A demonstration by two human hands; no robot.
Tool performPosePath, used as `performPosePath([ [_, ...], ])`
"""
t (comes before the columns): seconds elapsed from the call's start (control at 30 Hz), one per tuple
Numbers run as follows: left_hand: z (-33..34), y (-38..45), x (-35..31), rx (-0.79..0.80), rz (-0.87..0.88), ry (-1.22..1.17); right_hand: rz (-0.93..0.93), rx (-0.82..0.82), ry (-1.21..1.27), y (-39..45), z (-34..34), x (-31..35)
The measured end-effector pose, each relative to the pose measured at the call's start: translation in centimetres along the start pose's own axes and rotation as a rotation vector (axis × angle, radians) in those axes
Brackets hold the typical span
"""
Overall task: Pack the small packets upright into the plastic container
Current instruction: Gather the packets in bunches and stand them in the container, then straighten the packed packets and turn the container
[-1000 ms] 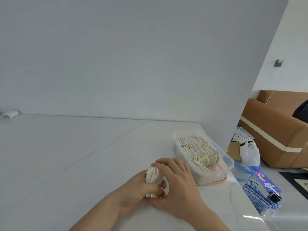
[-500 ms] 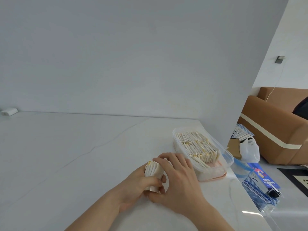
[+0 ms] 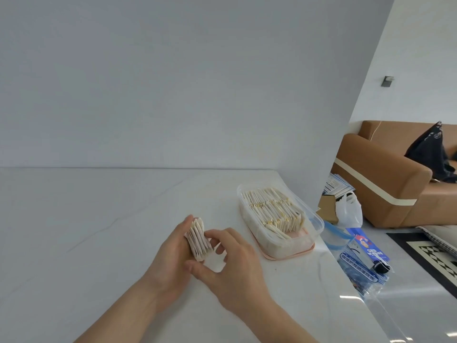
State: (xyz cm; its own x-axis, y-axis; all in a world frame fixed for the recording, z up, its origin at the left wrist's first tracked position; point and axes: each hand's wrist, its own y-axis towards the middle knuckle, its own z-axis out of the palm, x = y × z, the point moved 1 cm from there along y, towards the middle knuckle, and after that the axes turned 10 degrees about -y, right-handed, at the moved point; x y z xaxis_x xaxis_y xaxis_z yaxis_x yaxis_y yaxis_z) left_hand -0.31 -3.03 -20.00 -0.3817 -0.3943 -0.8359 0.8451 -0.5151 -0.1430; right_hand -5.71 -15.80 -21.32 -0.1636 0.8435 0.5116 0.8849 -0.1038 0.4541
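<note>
- Resting on the white marble table (image 3: 99, 231), both forearms reach in from the bottom edge.
- Left hand (image 3: 170, 253) lies with fingers straight, its palm flat against the left face of a stack of small packets (image 3: 197, 240); the stack stands on edge on the table.
- Right hand (image 3: 235, 258) meets the stack from the other side, fingers curled, thumb and fingertips pinching the packets at the stack's right side.
- Plastic container (image 3: 314, 216) sits just right of the hands, near the table's right edge, apart from both hands.
- Packed packets (image 3: 274, 209) fill most of it, standing upright in tight rows, with a bare gap at the near end.
- Beyond the table's edge, a white plastic bag (image 3: 348, 210) and a brown sofa (image 3: 385, 179) stand on the floor.
</note>
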Motion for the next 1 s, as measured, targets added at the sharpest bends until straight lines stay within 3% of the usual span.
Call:
performPosePath([
  [0.23, 0.5, 0.6, 1.3, 0.145, 0.085, 0.088, 0.023, -0.042, 0.026, 0.5, -1.1, -1.5],
  [0.37, 1.0, 1.0, 2.6, 0.036, 0.151, -0.060, -0.067, -0.067, -0.067, 0.9, -3.1, -2.0],
  [0.5, 2.1, 3.1, 2.5, -0.099, 0.118, 0.192, -0.121, -0.027, -0.248, 2.3, -8.5, -3.7],
  [0.6, 2.0, 4.8, 3.3, -0.224, 0.078, 0.284, -0.088, 0.097, -0.580, 4.7, -14.1, -6.9],
  [0.73, -0.6, 5.1, 5.4, -0.198, 0.169, 0.392, -0.003, 0.365, -1.013, 7.4, -18.9, -8.8],
  [0.87, -0.4, 2.1, 4.9, -0.022, 0.265, 0.482, -0.010, 0.456, -1.038, 8.6, -19.0, -9.5],
  [1.0, -0.8, 2.0, 4.5, -0.021, 0.292, 0.445, -0.044, 0.475, -1.026, 9.5, -18.2, -9.3],
])
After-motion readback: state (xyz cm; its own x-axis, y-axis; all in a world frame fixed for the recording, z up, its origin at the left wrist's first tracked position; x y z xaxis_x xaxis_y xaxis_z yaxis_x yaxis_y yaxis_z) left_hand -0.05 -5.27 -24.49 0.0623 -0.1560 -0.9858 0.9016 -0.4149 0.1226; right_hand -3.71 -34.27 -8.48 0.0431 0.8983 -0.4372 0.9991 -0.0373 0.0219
